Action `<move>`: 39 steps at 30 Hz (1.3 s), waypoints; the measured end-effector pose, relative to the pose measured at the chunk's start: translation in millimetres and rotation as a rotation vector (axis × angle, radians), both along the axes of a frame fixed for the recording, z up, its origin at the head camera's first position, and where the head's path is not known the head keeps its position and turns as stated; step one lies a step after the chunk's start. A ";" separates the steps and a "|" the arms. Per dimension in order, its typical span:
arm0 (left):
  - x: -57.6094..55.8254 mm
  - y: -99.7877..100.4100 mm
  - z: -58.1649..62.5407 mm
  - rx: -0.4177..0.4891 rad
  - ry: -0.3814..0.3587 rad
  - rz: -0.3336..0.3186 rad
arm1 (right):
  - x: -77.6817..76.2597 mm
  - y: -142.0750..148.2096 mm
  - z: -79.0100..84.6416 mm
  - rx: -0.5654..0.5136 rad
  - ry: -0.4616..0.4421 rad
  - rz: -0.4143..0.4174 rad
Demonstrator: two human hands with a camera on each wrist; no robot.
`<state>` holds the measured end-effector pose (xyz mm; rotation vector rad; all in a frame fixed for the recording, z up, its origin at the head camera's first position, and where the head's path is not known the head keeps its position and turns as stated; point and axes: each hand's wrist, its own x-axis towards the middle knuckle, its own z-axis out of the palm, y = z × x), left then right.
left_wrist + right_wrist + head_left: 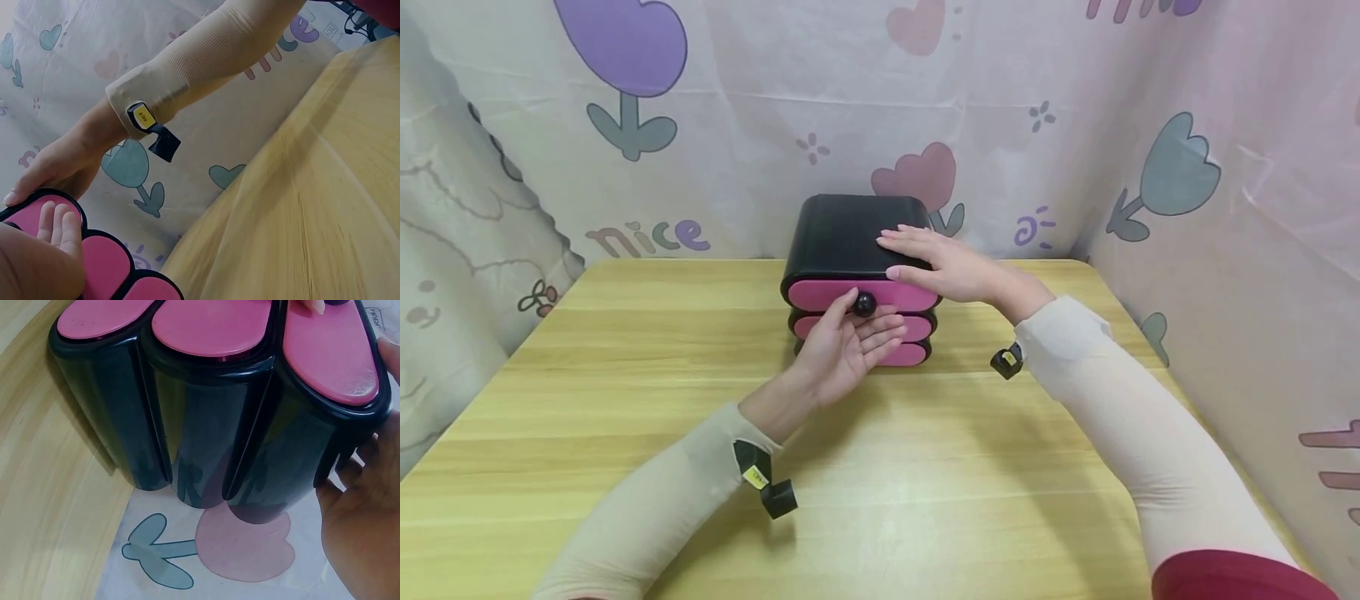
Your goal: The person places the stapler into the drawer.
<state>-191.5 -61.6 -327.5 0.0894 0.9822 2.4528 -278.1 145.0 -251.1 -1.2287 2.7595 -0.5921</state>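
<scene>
A small black cabinet [857,233] with three pink-fronted drawers stands on the table. On the top drawer [808,293] is a round black knob [865,304]. My left hand [844,358] holds this knob between thumb and index finger, palm turned up, the other fingers extended below it. Flat across the cabinet's top right edge rests my right hand [951,265], fingers straight. The right wrist view shows the same right hand [362,519] against the cabinet's rounded black side [294,450]. The drawer fronts look flush with their black frames.
The wooden table [625,375] carries the cabinet near its back edge. Behind and to the right hangs a pale curtain [737,167] printed with flowers and hearts. Each sleeve has a small black device strapped at the wrist, such as the left wrist device [763,479].
</scene>
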 end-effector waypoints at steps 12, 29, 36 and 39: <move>4.8 -6.6 -3.3 -0.043 0.031 -0.003 | 0.0 -0.3 -1.4 -0.021 0.019 0.002; 23.2 -38.7 -4.0 -0.248 0.115 -0.069 | 3.1 -1.2 -3.8 -0.010 0.029 -0.009; 24.0 -53.7 -2.0 -0.368 0.188 -0.108 | 3.9 -1.3 -6.9 0.001 0.080 -0.012; 23.4 -60.5 -2.1 -0.474 0.268 -0.102 | 4.6 -1.5 -10.1 0.016 0.129 -0.014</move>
